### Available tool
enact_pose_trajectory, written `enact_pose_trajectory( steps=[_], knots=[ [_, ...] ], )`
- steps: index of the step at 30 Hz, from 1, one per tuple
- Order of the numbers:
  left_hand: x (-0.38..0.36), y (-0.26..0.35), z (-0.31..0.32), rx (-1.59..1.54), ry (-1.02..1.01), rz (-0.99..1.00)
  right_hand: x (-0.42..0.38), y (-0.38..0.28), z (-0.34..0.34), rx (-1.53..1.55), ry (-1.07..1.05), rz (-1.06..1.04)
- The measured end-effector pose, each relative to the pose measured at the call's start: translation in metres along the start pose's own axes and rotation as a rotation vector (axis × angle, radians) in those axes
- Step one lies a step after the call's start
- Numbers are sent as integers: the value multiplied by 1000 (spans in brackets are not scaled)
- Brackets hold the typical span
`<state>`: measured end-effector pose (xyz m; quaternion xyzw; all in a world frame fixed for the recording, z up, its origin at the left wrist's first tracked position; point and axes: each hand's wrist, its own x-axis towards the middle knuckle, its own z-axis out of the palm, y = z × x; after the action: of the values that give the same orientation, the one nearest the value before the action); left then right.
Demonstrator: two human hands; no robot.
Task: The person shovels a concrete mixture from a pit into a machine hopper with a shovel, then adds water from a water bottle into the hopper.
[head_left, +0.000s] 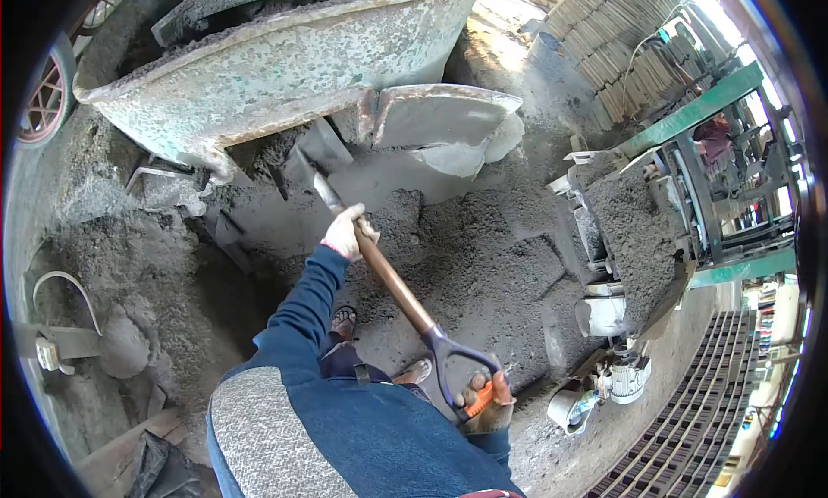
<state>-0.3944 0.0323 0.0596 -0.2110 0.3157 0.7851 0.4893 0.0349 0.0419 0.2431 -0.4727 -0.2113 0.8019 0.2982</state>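
My left hand (348, 231), in a whitish glove, is wrapped round the shaft of a shovel (395, 284) near its metal socket. My right hand (486, 400), in a dirty glove, grips the orange crossbar of the shovel's dark D-shaped handle. The shaft slants from the lower right up to the upper left. At its far end the grey blade (317, 153) rests low by the foot of a large mixer trough, partly hidden in shadow. Loose grey mix (483, 256) lies on the floor right of the shaft.
A worn pale-green trough (285, 71) spans the top. On the right stands a machine with a hopper of grey mix (634, 231), green beams (742, 269) and a motor (625, 382). Stacked boards (617, 45) lie behind. Rows of blocks (690, 412) line the lower right.
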Motion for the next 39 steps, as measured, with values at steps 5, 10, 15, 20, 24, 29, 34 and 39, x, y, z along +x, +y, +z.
enact_pose_trajectory(
  steps=[5, 10, 15, 20, 24, 29, 34, 39],
  knots=[
    [-30, 0, 35, -67, 29, 113, -18, -55, 72, -1236, -241, -1310],
    [-76, -18, 48, -233, -8, 68, -72, -117, 114, -1700, -915, -1533],
    [-225, -62, 133, -485, -341, 76, -54, -96, 176, -1421, -851, -1709],
    [-220, -35, 121, -300, -511, 75, -32, -74, 203, -1243, -905, -1770],
    [-181, 5, 119, -117, -466, 214, -7, -42, 244, -1126, -836, -1755],
    [2, 72, 0, -36, -538, 151, 141, 66, 236, -1424, -871, -1722],
    [-1, 12, -24, 64, -239, 219, 194, 115, 167, -1354, -410, -1231],
    [-7, -11, -26, 276, -155, 291, 219, 129, 126, -1472, -259, -322]
  ],
)
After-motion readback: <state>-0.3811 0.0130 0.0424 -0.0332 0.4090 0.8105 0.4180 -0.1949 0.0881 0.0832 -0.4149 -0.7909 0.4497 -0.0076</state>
